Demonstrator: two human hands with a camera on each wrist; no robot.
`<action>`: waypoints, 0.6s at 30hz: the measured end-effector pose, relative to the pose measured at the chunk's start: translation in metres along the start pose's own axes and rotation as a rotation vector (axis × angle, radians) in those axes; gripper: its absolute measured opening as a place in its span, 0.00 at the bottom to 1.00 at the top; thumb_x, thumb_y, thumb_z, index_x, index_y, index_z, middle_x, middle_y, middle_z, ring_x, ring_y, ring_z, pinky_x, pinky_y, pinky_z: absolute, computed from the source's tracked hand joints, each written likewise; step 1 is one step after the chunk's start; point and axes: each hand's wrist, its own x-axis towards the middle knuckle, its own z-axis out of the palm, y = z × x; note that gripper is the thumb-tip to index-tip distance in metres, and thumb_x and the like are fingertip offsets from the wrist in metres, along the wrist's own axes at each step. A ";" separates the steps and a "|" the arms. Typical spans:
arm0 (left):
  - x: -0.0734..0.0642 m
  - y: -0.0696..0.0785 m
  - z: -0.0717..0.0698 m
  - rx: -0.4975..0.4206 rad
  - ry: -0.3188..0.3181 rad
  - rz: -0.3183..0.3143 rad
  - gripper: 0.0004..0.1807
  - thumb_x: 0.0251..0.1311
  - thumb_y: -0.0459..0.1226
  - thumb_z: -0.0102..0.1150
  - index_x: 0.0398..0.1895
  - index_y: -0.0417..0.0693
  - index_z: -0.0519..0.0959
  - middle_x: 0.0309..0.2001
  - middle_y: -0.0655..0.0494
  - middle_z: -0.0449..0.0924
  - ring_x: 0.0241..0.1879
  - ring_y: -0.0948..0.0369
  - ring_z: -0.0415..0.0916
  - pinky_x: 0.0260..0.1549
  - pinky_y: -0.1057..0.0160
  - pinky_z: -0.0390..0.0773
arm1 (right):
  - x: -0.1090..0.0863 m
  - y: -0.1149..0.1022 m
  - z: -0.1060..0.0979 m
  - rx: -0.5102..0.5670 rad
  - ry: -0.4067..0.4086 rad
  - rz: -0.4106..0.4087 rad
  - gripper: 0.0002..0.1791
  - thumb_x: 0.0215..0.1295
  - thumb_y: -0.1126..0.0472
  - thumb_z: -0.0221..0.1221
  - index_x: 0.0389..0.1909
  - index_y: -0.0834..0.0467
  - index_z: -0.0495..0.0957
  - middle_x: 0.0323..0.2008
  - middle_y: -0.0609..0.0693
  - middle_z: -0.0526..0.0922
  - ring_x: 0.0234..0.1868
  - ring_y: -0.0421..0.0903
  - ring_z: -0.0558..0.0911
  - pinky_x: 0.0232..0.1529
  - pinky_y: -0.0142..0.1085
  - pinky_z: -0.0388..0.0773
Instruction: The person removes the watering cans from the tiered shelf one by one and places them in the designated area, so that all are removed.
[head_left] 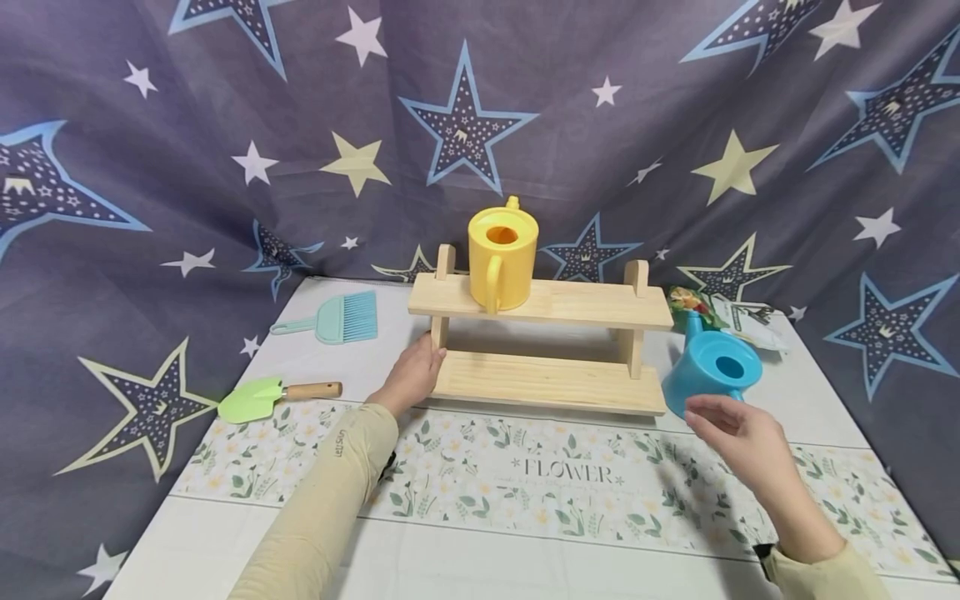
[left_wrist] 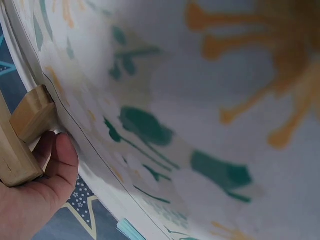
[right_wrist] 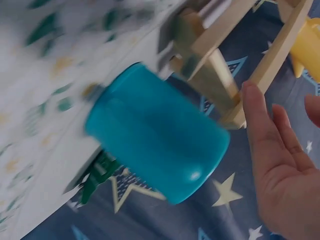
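My left hand (head_left: 411,372) grips the left end of a two-tier wooden shelf (head_left: 547,381), its fingers curled round the wood in the left wrist view. A yellow watering can (head_left: 520,268) stands upright on the upper board, toward the left end. To the right of the shelf is a blue watering can (head_left: 693,375), its spout pointing back. My right hand (head_left: 742,442) hovers near the front of the blue can with fingers loosely extended and nothing between them. In the right wrist view, a gap shows between that hand and the blue can (right_wrist: 155,135).
A teal hand brush (head_left: 330,321) and a green trowel with a wooden handle (head_left: 258,398) lie left of the shelf. Printed packets (head_left: 753,325) lie behind the blue can. A star-patterned curtain (head_left: 570,158) hangs right behind the table.
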 end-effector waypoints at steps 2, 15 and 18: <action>0.000 0.000 0.000 -0.001 -0.005 -0.005 0.23 0.78 0.45 0.34 0.62 0.35 0.61 0.51 0.39 0.72 0.54 0.46 0.72 0.56 0.48 0.70 | 0.003 -0.009 0.003 0.020 0.008 -0.031 0.24 0.69 0.48 0.59 0.55 0.62 0.78 0.48 0.60 0.83 0.46 0.48 0.84 0.39 0.29 0.80; -0.002 0.000 -0.001 -0.011 -0.010 0.001 0.23 0.77 0.45 0.33 0.62 0.35 0.61 0.49 0.41 0.71 0.51 0.47 0.72 0.54 0.49 0.71 | 0.028 -0.049 0.028 0.233 -0.005 -0.167 0.26 0.69 0.51 0.60 0.62 0.62 0.73 0.57 0.58 0.78 0.50 0.42 0.82 0.43 0.23 0.77; -0.001 0.000 -0.001 -0.017 -0.012 0.001 0.23 0.77 0.45 0.33 0.61 0.36 0.61 0.48 0.42 0.71 0.50 0.48 0.72 0.53 0.50 0.72 | 0.034 -0.055 0.031 0.247 -0.022 -0.193 0.27 0.69 0.51 0.61 0.62 0.63 0.73 0.57 0.59 0.78 0.53 0.50 0.81 0.44 0.21 0.76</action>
